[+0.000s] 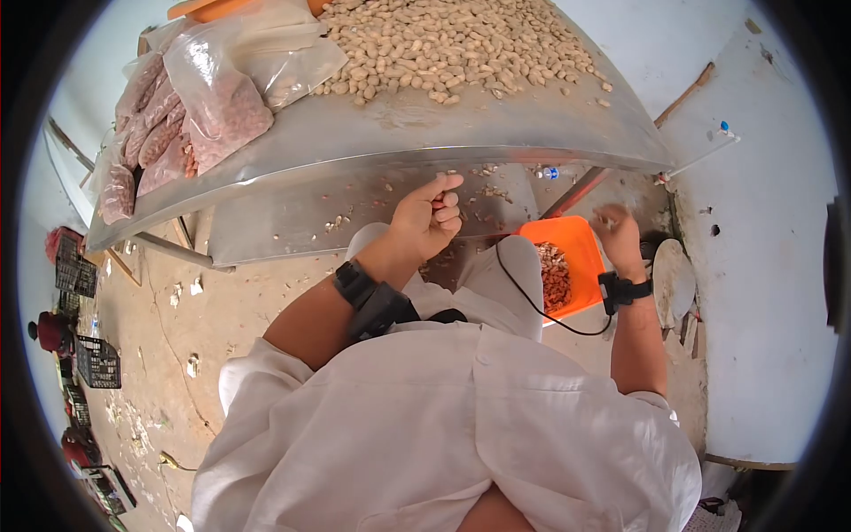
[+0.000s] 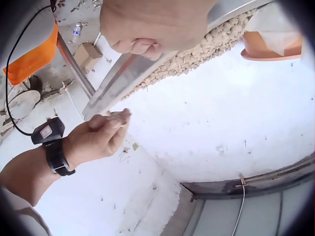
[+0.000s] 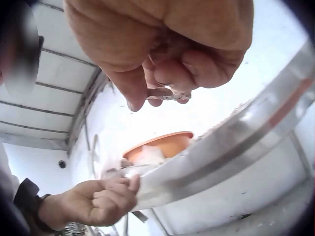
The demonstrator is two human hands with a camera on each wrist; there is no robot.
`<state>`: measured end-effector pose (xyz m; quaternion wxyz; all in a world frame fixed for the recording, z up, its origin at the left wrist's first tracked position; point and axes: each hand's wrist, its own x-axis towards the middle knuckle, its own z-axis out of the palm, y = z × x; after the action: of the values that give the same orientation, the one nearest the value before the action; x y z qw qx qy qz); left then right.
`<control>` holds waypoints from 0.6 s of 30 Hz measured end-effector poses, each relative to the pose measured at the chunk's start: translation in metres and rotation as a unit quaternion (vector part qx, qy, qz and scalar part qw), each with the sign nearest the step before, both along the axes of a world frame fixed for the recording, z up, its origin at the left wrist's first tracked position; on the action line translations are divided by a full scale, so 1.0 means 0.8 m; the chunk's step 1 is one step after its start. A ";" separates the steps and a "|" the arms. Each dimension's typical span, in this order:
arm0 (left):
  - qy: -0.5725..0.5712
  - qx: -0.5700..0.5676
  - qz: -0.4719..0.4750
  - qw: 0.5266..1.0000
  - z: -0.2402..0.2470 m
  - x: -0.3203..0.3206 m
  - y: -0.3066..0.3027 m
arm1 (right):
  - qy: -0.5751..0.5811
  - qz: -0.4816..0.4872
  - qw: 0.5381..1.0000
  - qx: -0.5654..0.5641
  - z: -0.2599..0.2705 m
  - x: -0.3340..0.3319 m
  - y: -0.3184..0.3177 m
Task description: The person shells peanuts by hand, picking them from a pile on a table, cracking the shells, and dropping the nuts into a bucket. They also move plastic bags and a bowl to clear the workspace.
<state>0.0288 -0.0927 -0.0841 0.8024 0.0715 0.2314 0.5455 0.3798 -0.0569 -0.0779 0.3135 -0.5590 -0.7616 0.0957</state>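
Right hand (image 1: 618, 235): my thumb and first fingers are closed on a peanut (image 3: 170, 94). The piece is small and pale. It is probably a shell fragment, but the wrist view is too close to confirm this. The hand is above the orange bin (image 1: 581, 239), over its far rim.

Bin: it is beside my right knee, at 3 o'clock from my left hand (image 1: 428, 219) in the head view. Reddish kernels (image 1: 555, 282) lie in it.

Left hand: the fingers are curled together into a fist, with the thumb raised on top. I cannot tell whether the fist holds anything. The hand is at the near edge of the steel table (image 1: 399, 133). In the right wrist view, the knuckles lie against that edge.

Table: a pile (image 1: 443, 40) of unshelled peanuts covers the far part, at 12 o'clock from the left hand. Clear bags (image 1: 222, 106) of red kernels lie at 10 o'clock, at the table's left end.

The two hands are well apart.
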 end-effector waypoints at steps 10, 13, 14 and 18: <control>0.045 0.031 -0.045 0.997 -0.003 0.015 -0.002 | 0.436 0.152 0.863 -0.205 -0.003 -0.085 0.005; 0.064 0.057 -0.042 0.995 -0.003 0.014 -0.007 | 0.452 0.203 0.836 -0.237 0.039 -0.164 -0.020; 0.072 0.065 -0.034 0.995 -0.003 0.014 -0.008 | 0.442 0.209 0.839 -0.238 0.042 -0.181 -0.024; 0.114 0.070 -0.019 0.991 0.007 0.012 -0.016 | 0.373 0.240 0.870 -0.216 0.039 -0.221 -0.022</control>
<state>0.0381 -0.1056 -0.0785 0.7743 0.1932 0.2813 0.5329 0.2026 -0.0743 -0.0469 0.4127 -0.3360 -0.6589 0.5317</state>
